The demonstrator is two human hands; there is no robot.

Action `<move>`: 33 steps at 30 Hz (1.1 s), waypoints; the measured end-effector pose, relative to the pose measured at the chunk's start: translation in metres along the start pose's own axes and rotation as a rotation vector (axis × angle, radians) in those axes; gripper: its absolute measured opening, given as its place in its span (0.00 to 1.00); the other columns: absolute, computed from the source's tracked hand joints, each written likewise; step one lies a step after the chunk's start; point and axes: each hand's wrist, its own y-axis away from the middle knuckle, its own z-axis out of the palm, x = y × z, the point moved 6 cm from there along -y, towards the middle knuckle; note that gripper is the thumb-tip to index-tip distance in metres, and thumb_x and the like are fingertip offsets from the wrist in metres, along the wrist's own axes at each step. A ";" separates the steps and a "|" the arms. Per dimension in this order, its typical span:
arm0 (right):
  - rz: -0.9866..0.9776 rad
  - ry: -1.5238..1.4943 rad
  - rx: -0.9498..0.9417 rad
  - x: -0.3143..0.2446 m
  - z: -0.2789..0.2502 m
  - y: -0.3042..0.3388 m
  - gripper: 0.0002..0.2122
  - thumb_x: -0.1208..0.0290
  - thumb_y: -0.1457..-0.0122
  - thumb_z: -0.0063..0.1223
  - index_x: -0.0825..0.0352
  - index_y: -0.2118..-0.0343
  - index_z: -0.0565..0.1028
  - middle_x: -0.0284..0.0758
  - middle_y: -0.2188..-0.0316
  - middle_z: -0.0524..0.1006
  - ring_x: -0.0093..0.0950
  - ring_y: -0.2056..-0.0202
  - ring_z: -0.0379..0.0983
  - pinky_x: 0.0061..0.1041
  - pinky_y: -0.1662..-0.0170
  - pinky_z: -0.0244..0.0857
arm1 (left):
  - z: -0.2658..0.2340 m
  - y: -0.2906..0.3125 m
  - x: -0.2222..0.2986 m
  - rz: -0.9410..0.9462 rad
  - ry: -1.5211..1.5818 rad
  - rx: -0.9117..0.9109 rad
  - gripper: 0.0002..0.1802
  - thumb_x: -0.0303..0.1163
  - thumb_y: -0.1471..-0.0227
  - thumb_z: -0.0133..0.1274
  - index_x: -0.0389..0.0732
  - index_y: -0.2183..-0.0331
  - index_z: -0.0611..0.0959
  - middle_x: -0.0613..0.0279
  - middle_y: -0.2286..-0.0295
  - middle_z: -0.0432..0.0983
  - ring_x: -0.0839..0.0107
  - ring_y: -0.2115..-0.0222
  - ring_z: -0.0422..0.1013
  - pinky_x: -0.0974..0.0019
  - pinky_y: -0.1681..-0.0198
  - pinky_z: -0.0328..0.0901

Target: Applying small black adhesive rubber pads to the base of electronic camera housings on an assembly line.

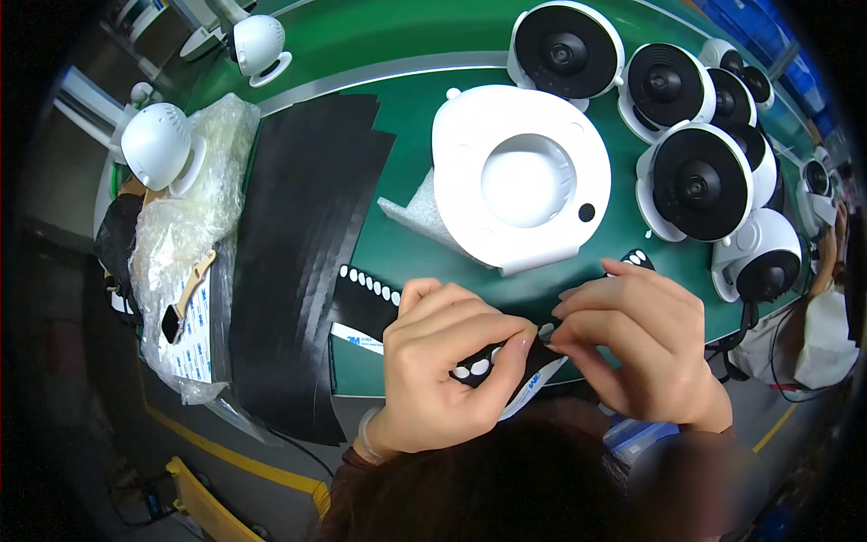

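My left hand (452,366) is closed in a pinch on a black strip (358,301) that has a row of white ovals. My right hand (646,334) pinches at the same place, its fingertips almost touching the left ones over an oval. White backing (535,384) with blue print shows along the strip's near edge. More white ovals on black (639,259) show beyond my right hand; whether they belong to the same strip I cannot tell. A white round housing (591,167) with a large central hole lies just beyond my hands, partly on a foam sheet (420,212).
Long black sheets (298,226) lie stacked on the left of the green table (397,244). Beside them are bubble wrap (226,135) and a wristwatch (188,298). Several white cameras with black fronts (700,181) crowd the right. White camera units (158,144) stand at the far left.
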 end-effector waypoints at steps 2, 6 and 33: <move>0.022 0.003 0.031 0.003 -0.001 0.001 0.07 0.76 0.61 0.58 0.64 0.76 0.73 0.30 0.76 0.73 0.27 0.75 0.72 0.28 0.63 0.68 | 0.000 -0.001 0.000 0.000 0.009 0.001 0.05 0.20 0.69 0.56 0.38 0.82 0.79 0.66 0.84 0.73 0.71 0.82 0.67 0.71 0.71 0.54; 0.024 -0.016 0.002 0.002 -0.001 -0.004 0.07 0.76 0.61 0.58 0.64 0.76 0.73 0.30 0.76 0.73 0.27 0.75 0.72 0.28 0.63 0.68 | -0.001 0.001 -0.001 -0.018 0.019 0.005 0.05 0.20 0.69 0.57 0.38 0.82 0.79 0.66 0.84 0.73 0.71 0.82 0.67 0.71 0.71 0.54; 0.153 -0.064 0.125 0.007 -0.015 -0.031 0.03 0.84 0.59 0.51 0.71 0.78 0.72 0.43 0.64 0.74 0.31 0.62 0.70 0.23 0.60 0.61 | -0.009 0.006 -0.001 -0.067 -0.084 0.186 0.08 0.21 0.69 0.57 0.40 0.78 0.81 0.57 0.68 0.73 0.69 0.77 0.69 0.71 0.70 0.57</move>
